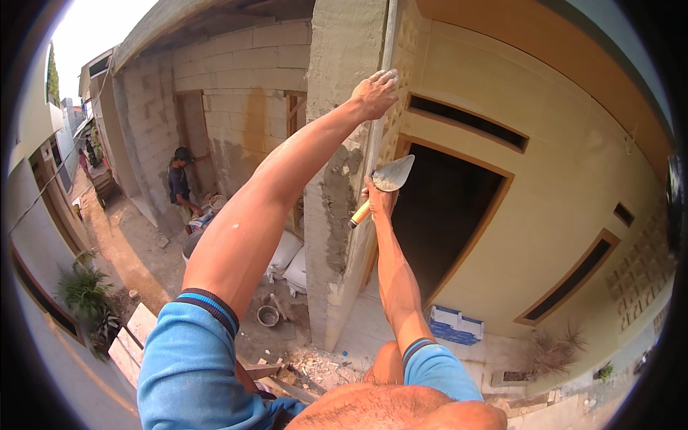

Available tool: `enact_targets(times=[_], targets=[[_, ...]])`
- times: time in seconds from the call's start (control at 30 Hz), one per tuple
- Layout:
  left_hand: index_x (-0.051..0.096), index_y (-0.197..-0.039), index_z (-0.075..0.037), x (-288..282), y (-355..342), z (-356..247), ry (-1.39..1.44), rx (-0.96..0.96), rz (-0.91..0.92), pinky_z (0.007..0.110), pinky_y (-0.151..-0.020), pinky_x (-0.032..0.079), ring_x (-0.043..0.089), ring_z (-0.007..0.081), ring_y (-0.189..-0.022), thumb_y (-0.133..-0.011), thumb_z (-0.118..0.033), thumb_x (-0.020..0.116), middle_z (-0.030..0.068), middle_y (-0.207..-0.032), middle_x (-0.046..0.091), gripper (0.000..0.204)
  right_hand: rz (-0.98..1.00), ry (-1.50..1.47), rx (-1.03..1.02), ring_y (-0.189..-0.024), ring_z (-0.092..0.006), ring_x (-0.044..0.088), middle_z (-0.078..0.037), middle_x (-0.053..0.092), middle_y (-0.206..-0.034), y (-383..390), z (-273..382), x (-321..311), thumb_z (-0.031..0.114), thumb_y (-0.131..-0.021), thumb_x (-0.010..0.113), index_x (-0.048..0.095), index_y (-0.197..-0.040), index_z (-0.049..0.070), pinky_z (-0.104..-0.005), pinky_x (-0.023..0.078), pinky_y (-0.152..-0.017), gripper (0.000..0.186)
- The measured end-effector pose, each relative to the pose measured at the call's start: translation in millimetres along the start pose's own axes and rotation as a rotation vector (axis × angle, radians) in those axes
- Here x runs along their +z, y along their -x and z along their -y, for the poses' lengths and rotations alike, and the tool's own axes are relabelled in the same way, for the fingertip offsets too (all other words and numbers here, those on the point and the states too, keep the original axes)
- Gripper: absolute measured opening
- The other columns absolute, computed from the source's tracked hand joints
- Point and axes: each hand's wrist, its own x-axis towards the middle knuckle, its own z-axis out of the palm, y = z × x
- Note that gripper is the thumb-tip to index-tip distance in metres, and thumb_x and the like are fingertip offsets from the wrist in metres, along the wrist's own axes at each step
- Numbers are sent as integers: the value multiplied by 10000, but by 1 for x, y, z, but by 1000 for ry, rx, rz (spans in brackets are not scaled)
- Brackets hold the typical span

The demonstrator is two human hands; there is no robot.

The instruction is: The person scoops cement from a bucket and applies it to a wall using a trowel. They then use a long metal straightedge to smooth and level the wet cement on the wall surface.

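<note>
My left hand is raised to the upper part of a long, narrow straightedge, with the fingers curled over it. The straightedge stands upright along the right corner of a grey, partly plastered pillar. Lower down, my right hand is closed round a pointed trowel. Its yellow and black handle sticks out to the lower left, and some grey mortar lies on the blade. The right hand is close against the straightedge; whether it also grips it I cannot tell. Rough, darker mortar covers part of the pillar's face below my left arm.
Another person bends beside the block wall at the left. White sacks and a small bucket stand behind the pillar. To the right are a dark doorway and a blue-and-white box. Rubble and boards lie below.
</note>
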Motion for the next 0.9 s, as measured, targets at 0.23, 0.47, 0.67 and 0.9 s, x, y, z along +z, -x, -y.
enact_targets(times=[0.23, 0.47, 0.67, 0.9], targets=[[719, -1249, -200, -7, -1, -1, -35, -56, 41, 447, -1304, 162, 223, 257, -1569, -941, -268, 642, 130, -1619, 401, 325, -20, 64, -44, -600, -151, 672, -67, 684, -743, -16, 2, -7, 308, -907, 816, 680, -961, 7, -285, 562, -556, 335], [664, -1323, -241, -15, 6, 6, -62, -77, 128, 495, -1313, 117, 204, 185, -1570, -997, -253, 582, 35, -1646, 368, 336, 5, 26, -30, -622, -172, 684, -80, 667, -795, -11, 9, 8, 192, -894, 823, 631, -1018, -12, -293, 615, -564, 306], [640, -1345, -261, -13, 12, 7, -100, -81, 116, 553, -1304, 114, 199, 170, -1569, -1014, -223, 558, 21, -1656, 346, 343, 43, -30, -73, -635, -155, 686, -77, 680, -760, -9, 6, 10, 229, -920, 801, 669, -964, -16, -286, 616, -566, 282], [606, -1366, -252, -5, 8, 3, -134, -104, 92, 596, -1287, 122, 221, 182, -1558, -1010, -272, 567, 27, -1651, 340, 358, 40, 78, 17, -672, -161, 684, -65, 653, -831, -14, 5, 5, 152, -915, 797, 624, -1016, 7, -279, 629, -586, 247]])
